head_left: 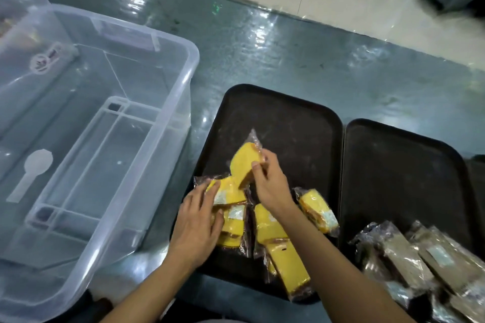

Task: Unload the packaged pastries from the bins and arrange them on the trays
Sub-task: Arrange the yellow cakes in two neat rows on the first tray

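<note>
Right hand [270,181] pinches a wrapped yellow cake slice [245,165], raised and tilted over the middle of the left black plastic tray [288,113]. Left hand [196,223], fingers fairly straight, presses on the yellow packaged pastries [231,207] heaped at the tray's near end. Right black tray [393,165] adjoins it; brown wrapped pastries [420,252] lie at its near end. Clear plastic bin [168,60] stands to the left on the glossy green table [288,47].

Bin [168,139] left of two side-by-side trays [288,118] holding pastries [270,225].
</note>
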Demonstrator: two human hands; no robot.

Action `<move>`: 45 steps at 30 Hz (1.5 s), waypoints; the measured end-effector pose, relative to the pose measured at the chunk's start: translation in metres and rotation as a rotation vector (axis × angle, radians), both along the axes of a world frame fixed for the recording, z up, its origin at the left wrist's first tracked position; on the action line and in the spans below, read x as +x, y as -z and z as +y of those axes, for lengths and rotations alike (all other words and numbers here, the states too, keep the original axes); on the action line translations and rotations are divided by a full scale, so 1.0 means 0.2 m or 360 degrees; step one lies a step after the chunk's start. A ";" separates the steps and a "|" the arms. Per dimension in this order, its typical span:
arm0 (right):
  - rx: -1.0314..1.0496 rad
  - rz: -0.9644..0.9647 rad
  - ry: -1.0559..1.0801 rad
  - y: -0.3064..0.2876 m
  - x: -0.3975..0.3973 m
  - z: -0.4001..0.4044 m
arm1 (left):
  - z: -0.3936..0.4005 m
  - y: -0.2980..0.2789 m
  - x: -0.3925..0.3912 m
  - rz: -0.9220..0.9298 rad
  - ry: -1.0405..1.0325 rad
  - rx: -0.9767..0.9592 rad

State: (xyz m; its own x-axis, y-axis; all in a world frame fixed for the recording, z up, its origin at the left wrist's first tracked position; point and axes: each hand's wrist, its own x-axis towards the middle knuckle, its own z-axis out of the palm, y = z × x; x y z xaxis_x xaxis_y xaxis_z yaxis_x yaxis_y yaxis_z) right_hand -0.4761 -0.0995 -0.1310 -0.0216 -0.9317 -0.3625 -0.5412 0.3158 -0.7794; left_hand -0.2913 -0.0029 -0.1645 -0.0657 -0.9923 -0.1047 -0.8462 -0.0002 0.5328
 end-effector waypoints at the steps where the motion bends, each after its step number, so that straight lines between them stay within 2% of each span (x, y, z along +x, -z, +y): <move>1: 0.0027 0.0049 0.0042 0.01 -0.03 -0.05 | -0.02 0.01 -0.02 -0.0063 0.0039 0.0032; 3: 0.0041 0.0286 0.0072 0.05 -0.10 -0.14 | -0.05 0.03 -0.07 -0.0158 0.0097 0.0081; 6: -0.0183 0.0765 -0.0032 0.14 -0.20 -0.18 | -0.11 0.06 -0.15 -0.0263 0.0201 0.0136; 11: -0.0502 0.0837 -0.0574 0.28 -0.31 -0.18 | -0.23 0.08 -0.27 -0.0298 0.0236 0.0148; 14: -0.0437 0.0974 -0.0896 0.34 -0.32 -0.21 | -0.34 0.10 -0.32 -0.0380 0.0216 0.0180; 17: -0.0260 0.1080 -0.1017 0.35 -0.31 -0.21 | -0.44 0.13 -0.34 -0.0529 0.0240 0.0319; 22: -0.0068 0.1111 -0.0862 0.33 -0.35 -0.24 | -0.57 0.16 -0.43 -0.0565 0.0334 0.0395; 27: 0.0098 0.1066 -0.0652 0.34 -0.56 -0.37 | -0.78 0.24 -0.63 -0.0579 0.0532 0.0348; 36: -0.0074 0.1087 -0.0444 0.45 -0.88 -0.63 | -1.20 0.31 -0.90 -0.0607 0.0678 0.0305; 45: -0.0044 0.1132 -0.0458 0.41 -0.87 -0.69 | -1.26 0.24 -0.92 -0.0415 0.0619 0.0407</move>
State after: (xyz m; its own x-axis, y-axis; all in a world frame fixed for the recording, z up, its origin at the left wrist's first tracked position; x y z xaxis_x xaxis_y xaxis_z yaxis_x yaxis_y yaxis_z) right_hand -0.6508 -0.2376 -0.2124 0.0036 -0.9445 -0.3284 -0.9733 0.0721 -0.2181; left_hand -0.4756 -0.2552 -0.2120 -0.3629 -0.8406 -0.4020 -0.9141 0.2375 0.3286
